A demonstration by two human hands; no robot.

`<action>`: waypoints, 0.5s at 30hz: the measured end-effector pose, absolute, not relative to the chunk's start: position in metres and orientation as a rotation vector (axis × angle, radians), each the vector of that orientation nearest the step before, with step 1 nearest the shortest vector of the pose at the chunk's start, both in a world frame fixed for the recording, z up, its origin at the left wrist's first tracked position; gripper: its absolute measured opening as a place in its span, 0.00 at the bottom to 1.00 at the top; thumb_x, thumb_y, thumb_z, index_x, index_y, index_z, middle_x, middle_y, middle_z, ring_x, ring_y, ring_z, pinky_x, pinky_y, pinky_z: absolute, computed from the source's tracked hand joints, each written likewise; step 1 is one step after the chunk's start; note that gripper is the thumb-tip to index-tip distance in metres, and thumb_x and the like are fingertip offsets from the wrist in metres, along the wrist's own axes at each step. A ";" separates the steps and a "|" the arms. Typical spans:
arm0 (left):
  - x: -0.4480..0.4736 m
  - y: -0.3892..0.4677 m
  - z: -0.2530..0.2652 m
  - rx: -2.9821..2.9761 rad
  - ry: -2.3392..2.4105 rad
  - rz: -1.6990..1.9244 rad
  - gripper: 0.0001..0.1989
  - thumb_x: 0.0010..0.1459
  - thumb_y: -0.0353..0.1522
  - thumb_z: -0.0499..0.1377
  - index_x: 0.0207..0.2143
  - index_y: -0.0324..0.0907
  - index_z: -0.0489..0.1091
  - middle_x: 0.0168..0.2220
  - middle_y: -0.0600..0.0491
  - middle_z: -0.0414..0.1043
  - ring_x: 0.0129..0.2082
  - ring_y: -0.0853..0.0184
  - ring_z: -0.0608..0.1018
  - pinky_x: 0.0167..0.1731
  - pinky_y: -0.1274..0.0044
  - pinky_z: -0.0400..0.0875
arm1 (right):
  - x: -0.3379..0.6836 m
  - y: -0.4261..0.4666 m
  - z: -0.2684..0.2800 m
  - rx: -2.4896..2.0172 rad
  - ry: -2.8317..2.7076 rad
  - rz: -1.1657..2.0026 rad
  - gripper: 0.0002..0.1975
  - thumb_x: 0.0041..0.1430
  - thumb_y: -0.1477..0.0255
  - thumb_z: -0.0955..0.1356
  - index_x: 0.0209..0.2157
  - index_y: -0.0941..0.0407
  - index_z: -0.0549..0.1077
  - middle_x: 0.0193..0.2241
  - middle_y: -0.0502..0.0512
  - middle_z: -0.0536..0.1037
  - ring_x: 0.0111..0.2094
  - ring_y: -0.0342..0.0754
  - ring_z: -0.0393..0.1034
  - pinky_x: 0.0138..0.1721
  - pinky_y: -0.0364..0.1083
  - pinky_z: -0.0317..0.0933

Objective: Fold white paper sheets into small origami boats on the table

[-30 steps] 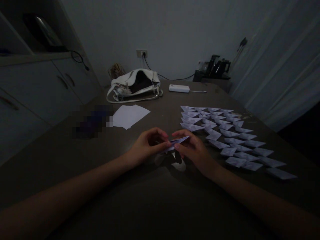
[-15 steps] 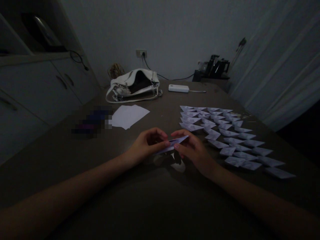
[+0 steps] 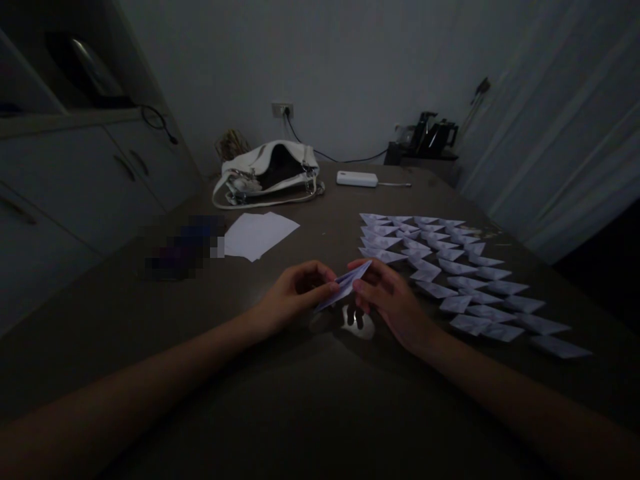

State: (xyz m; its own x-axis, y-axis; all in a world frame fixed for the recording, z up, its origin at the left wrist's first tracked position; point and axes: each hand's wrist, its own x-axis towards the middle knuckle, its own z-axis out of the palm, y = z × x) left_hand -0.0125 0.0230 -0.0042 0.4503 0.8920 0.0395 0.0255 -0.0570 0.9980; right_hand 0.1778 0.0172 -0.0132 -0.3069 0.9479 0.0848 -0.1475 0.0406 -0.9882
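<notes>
Above dark table [image 3: 320, 407], paper [image 3: 346, 285], grey wall [image 3: 350, 73]

the folded paper [image 3: 346, 286] looks matt, the tabletop [image 3: 330, 207] smooth and glossy.

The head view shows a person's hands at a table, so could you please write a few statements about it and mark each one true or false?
1. The left hand and the right hand both hold the folded paper. True.
2. The white bag is zipped shut. False: it gapes open.
3. The flat white sheets lie to the left of the finished paper shapes. True.
4. The white device with a cable lies in front of the bag, between the sheets and the hands. False: it lies farther back, to the right of the bag.
5. The paper shapes stand in a single straight line. False: they spread across several rows.
</notes>
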 end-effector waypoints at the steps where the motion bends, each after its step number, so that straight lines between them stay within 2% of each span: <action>1: -0.012 0.023 -0.004 1.464 0.862 0.870 0.12 0.55 0.36 0.62 0.36 0.37 0.67 0.31 0.54 0.69 0.29 0.73 0.72 0.29 0.81 0.64 | 0.178 0.017 -0.013 -0.887 -1.355 1.454 0.15 0.51 0.66 0.71 0.40 0.55 0.68 0.32 0.51 0.70 0.25 0.39 0.62 0.22 0.40 0.56; 15: -0.012 0.021 -0.004 1.508 0.846 0.865 0.13 0.55 0.37 0.62 0.37 0.37 0.67 0.32 0.52 0.71 0.31 0.71 0.74 0.33 0.79 0.67 | 0.181 0.020 -0.012 -0.798 -1.365 1.526 0.17 0.50 0.65 0.72 0.42 0.52 0.70 0.30 0.50 0.71 0.27 0.42 0.65 0.23 0.41 0.55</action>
